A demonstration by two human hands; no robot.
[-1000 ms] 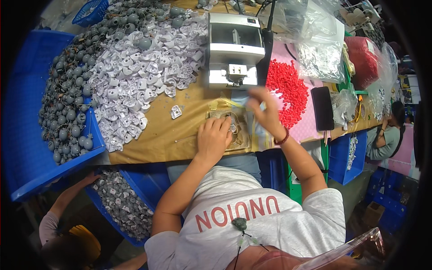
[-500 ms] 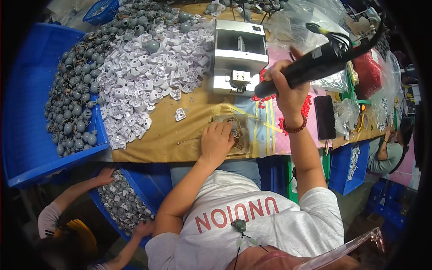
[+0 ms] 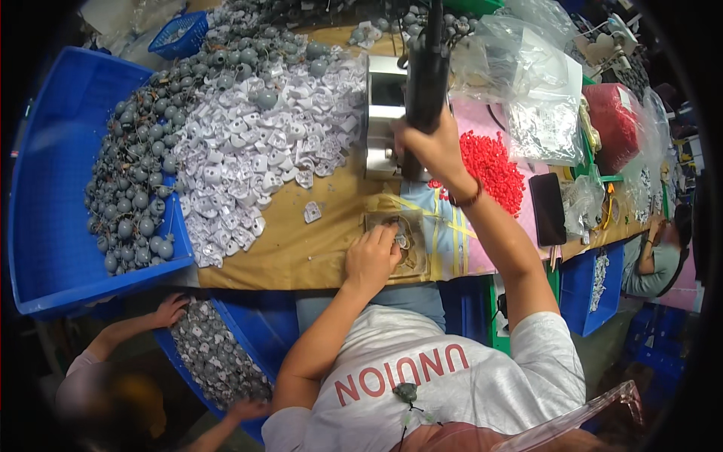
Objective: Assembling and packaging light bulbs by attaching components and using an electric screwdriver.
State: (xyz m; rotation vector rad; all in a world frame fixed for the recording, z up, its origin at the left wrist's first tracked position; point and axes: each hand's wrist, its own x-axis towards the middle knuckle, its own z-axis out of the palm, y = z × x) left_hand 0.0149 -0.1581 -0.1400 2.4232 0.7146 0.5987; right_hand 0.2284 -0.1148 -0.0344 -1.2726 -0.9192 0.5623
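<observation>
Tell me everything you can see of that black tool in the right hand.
The tool is long and dark, thick through the middle and narrower toward the picture's top edge. Its casing looks like plastic, though blur hides finer detail. The right hand's grip wraps its lower part, leaving the near end showing just below. It is held lengthwise, near end toward the person, and covers part of the silver machine; whether the two touch, I cannot tell. No switch can be made out.
</observation>
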